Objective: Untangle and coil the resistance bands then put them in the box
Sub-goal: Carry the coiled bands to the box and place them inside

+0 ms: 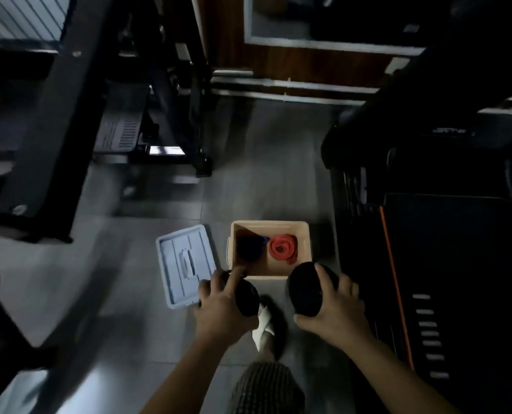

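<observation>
A beige open box (pixel 304 249) stands on the grey floor ahead of me. Inside it lie a coiled red resistance band (pixel 283 247) on the right and a dark coiled band (pixel 248 248) on the left. My left hand (pixel 223 303) grips a black coiled band (pixel 246 297) just in front of the box's near left corner, index finger stretched toward the rim. My right hand (pixel 333 306) holds a second black coil (pixel 304 289) upright at the box's near right corner.
A grey-blue lid (pixel 175 264) lies flat on the floor left of the box. A treadmill (pixel 445 249) runs along the right side. Black gym machine frames (pixel 54 130) stand to the left and behind. My foot in a slipper (pixel 266 327) is below the hands.
</observation>
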### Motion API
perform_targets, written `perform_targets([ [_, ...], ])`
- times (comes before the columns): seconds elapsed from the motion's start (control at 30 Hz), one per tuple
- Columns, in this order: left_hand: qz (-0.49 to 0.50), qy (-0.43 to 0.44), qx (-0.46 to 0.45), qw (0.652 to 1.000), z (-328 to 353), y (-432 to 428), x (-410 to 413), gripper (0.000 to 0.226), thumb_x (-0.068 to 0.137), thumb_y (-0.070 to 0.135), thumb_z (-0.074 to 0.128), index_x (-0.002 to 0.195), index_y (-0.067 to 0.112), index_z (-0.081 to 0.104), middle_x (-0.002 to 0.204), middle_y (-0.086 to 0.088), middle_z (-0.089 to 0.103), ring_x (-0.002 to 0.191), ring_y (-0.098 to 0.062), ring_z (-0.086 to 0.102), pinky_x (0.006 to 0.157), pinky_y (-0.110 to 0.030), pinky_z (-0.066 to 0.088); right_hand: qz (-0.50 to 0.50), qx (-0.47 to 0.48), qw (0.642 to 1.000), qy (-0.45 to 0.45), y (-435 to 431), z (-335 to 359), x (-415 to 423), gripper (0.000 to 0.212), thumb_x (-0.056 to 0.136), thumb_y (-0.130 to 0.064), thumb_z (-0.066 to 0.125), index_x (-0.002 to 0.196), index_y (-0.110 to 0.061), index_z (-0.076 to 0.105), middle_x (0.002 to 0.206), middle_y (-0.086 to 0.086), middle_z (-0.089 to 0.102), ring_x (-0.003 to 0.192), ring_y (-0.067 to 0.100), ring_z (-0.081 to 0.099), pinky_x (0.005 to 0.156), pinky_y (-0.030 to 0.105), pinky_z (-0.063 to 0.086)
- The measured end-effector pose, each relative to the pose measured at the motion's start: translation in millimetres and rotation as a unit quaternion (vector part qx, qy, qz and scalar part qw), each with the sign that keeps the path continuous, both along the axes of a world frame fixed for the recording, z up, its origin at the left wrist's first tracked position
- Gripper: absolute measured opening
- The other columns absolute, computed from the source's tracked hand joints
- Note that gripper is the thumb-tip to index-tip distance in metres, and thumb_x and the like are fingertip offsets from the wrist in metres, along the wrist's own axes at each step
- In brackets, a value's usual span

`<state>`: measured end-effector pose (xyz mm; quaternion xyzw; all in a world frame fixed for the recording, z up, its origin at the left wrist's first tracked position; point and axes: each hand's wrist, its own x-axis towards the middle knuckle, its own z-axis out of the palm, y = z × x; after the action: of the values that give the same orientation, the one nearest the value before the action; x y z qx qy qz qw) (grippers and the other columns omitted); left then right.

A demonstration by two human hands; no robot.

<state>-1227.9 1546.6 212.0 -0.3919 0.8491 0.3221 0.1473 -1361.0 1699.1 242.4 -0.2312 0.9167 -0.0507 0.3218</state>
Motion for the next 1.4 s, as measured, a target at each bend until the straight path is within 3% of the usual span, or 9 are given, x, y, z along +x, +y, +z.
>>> perform_targets([
  [0.27, -0.044, -0.116, 0.009, 0.992, -131, -26, -104, 0.101, 0.067, 0.046, 0.071, 0.143, 0.044, 0.004, 0.152, 0.003, 0.003, 0.138, -0.034, 0.004, 0.103, -0.057, 0.031, 0.017, 0.038, 0.997, -0.070, -28, -108, -92, 0.110, 0.064, -0.061, 0.066, 0.144, -0.038, -0.005, 0.145, 0.006, 0.006, 0.134, 0.028, 0.013, 0.107, 0.038, 0.029],
  [0.5, -0.066, -0.169, 0.022, 0.983, -296, -42, -189, 0.102, 0.074, 0.042, 0.072, 0.145, 0.043, -0.001, 0.156, -0.003, -0.004, 0.142, -0.038, -0.004, 0.107, -0.062, 0.020, 0.058, 0.051, 0.996, -0.032, -41, -259, -140, 0.113, 0.060, -0.066, 0.064, 0.144, -0.038, -0.006, 0.141, 0.006, 0.013, 0.129, 0.026, 0.019, 0.104, 0.035, 0.030],
  [0.63, -0.081, -0.171, 0.021, 0.982, -408, -59, -221, 0.097, 0.078, 0.041, 0.068, 0.145, 0.043, -0.003, 0.156, -0.003, -0.006, 0.142, -0.040, -0.007, 0.107, -0.065, 0.016, 0.081, -0.005, 0.997, -0.018, -59, -363, -159, 0.110, 0.059, -0.068, 0.064, 0.145, -0.035, 0.005, 0.142, 0.008, 0.015, 0.127, 0.027, 0.016, 0.103, 0.041, 0.030],
  [0.73, -0.078, -0.174, 0.015, 0.982, -484, -73, -232, 0.096, 0.080, 0.038, 0.067, 0.145, 0.042, -0.003, 0.157, -0.004, -0.008, 0.142, -0.040, -0.009, 0.107, -0.063, 0.016, 0.096, -0.025, 0.995, -0.024, -78, -434, -170, 0.114, 0.056, -0.065, 0.067, 0.146, -0.037, 0.002, 0.145, 0.007, 0.007, 0.133, 0.029, 0.010, 0.104, 0.041, 0.029],
  [0.9, -0.070, -0.155, 0.044, 0.984, -573, -94, -237, 0.078, 0.092, 0.021, 0.050, 0.147, 0.039, -0.001, 0.156, -0.012, -0.009, 0.142, -0.041, 0.001, 0.110, -0.057, 0.023, 0.063, -0.069, 0.992, -0.088, -95, -515, -178, 0.111, 0.061, -0.047, 0.076, 0.144, -0.039, 0.003, 0.142, 0.001, 0.005, 0.135, 0.024, 0.009, 0.109, 0.035, 0.020],
  [1.1, -0.040, -0.141, 0.049, 0.988, -586, -80, -230, 0.069, 0.098, 0.015, 0.030, 0.143, 0.038, -0.017, 0.154, -0.017, -0.017, 0.139, -0.044, -0.018, 0.111, -0.062, 0.000, 0.096, -0.038, 0.993, -0.060, -98, -549, -176, 0.111, 0.060, -0.052, 0.074, 0.145, -0.037, 0.004, 0.142, 0.008, 0.012, 0.130, 0.030, 0.013, 0.108, 0.040, 0.018],
  [1.2, -0.005, -0.148, 0.064, 0.987, -564, -84, -229, 0.079, 0.095, 0.008, 0.037, 0.143, 0.036, -0.019, 0.153, -0.015, -0.022, 0.140, -0.040, -0.017, 0.114, -0.056, 0.006, 0.106, -0.027, 0.992, -0.062, -108, -550, -175, 0.110, 0.062, -0.055, 0.071, 0.144, -0.039, 0.000, 0.142, 0.007, 0.009, 0.130, 0.029, 0.012, 0.108, 0.040, 0.019],
  [1.3, 0.066, -0.073, 0.058, 0.994, -529, -94, -214, 0.076, 0.092, 0.009, 0.046, 0.148, 0.030, -0.001, 0.156, -0.011, -0.009, 0.143, -0.031, 0.010, 0.112, -0.041, 0.023, 0.117, -0.026, 0.991, -0.052, -127, -550, -168, 0.111, 0.061, -0.058, 0.070, 0.145, -0.038, -0.001, 0.142, 0.008, 0.011, 0.129, 0.030, 0.015, 0.105, 0.042, 0.025],
  [1.4, 0.088, 0.076, -0.054, 0.992, -495, -95, -176, 0.056, 0.090, 0.013, 0.052, 0.142, 0.019, 0.030, 0.153, -0.009, 0.018, 0.138, -0.022, 0.021, 0.109, -0.030, 0.023, 0.135, -0.029, 0.989, -0.046, -152, -553, -151, 0.111, 0.064, -0.060, 0.068, 0.145, -0.036, -0.003, 0.143, 0.009, 0.009, 0.130, 0.030, 0.015, 0.107, 0.043, 0.023],
])
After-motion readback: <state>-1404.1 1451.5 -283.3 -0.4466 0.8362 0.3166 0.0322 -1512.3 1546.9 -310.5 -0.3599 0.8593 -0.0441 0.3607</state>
